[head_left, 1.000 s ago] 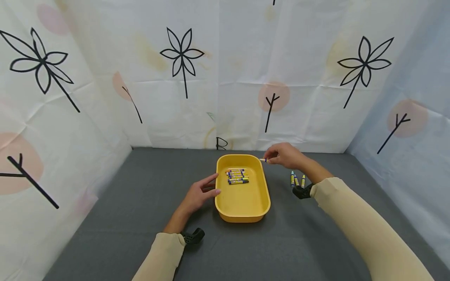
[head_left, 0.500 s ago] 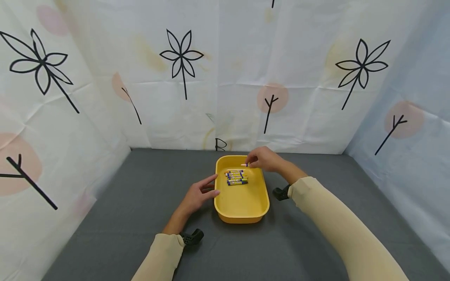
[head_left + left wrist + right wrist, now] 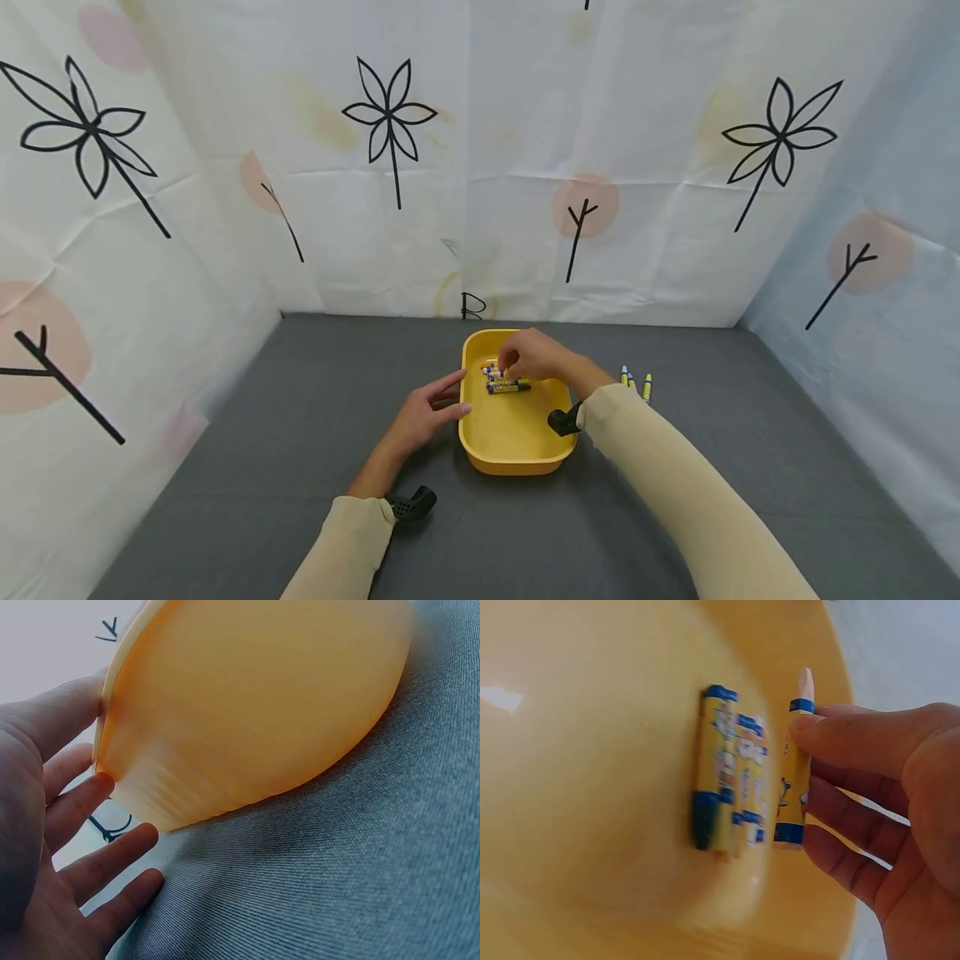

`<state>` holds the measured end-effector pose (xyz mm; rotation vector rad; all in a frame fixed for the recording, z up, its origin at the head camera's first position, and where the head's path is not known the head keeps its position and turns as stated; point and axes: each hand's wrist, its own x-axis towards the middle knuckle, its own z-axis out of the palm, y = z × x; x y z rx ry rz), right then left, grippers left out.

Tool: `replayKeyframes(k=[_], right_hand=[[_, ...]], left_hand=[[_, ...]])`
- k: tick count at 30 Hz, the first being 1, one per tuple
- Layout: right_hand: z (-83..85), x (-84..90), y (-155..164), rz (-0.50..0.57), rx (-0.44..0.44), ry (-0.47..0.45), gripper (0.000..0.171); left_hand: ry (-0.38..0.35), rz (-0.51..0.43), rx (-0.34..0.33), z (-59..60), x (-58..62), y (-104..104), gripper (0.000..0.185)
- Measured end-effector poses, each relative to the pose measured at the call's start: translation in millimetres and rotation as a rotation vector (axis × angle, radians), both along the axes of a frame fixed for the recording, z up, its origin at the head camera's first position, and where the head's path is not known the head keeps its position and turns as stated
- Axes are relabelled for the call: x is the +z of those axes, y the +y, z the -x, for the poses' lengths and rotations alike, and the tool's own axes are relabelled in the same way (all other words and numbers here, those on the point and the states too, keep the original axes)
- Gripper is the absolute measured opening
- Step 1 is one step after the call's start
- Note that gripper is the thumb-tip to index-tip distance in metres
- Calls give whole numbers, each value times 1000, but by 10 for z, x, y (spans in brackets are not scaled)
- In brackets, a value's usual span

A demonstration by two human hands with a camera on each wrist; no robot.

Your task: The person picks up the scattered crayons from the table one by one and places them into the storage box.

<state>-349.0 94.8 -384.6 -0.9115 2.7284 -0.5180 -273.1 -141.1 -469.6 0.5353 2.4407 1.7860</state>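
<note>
The right hand [image 3: 536, 356] is pinching 1 crayon [image 3: 795, 776] above the tray, its pale pink tip showing. That crayon is wearing a yellow wrapper with blue bands at the ends and small dark cartoon figures; the fine vertical lettering is staying too small to read. Beside it, apart in the right wrist view, a row of crayons [image 3: 720, 769] is lying on the floor of the yellow tray [image 3: 517, 437]; their yellow-and-blue labels are showing little pictures and blurred print, so I am naming no brand. The left hand [image 3: 420, 419] is spreading its fingers wide, fingertips touching the tray's left side. On the gray desk [image 3: 315, 433], 3 more crayons [image 3: 647, 388] are lying near the right sleeve [image 3: 675, 467], their labels unreadable.
</note>
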Motion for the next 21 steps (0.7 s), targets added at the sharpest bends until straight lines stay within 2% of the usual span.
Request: replayKeyframes(k=[4,10,21], right_hand=[[11,-83,-72,-42,25,0,7],[13,-170,-151,-22,65,-11,6],[-33,-274,-157,6,50,-79,11]], left_hand=[[-3,-3,-2,-1,1,2,63],[-10,-7,-20,-24,30,3,63],[-3,-15,-8,-16,9,6,61]])
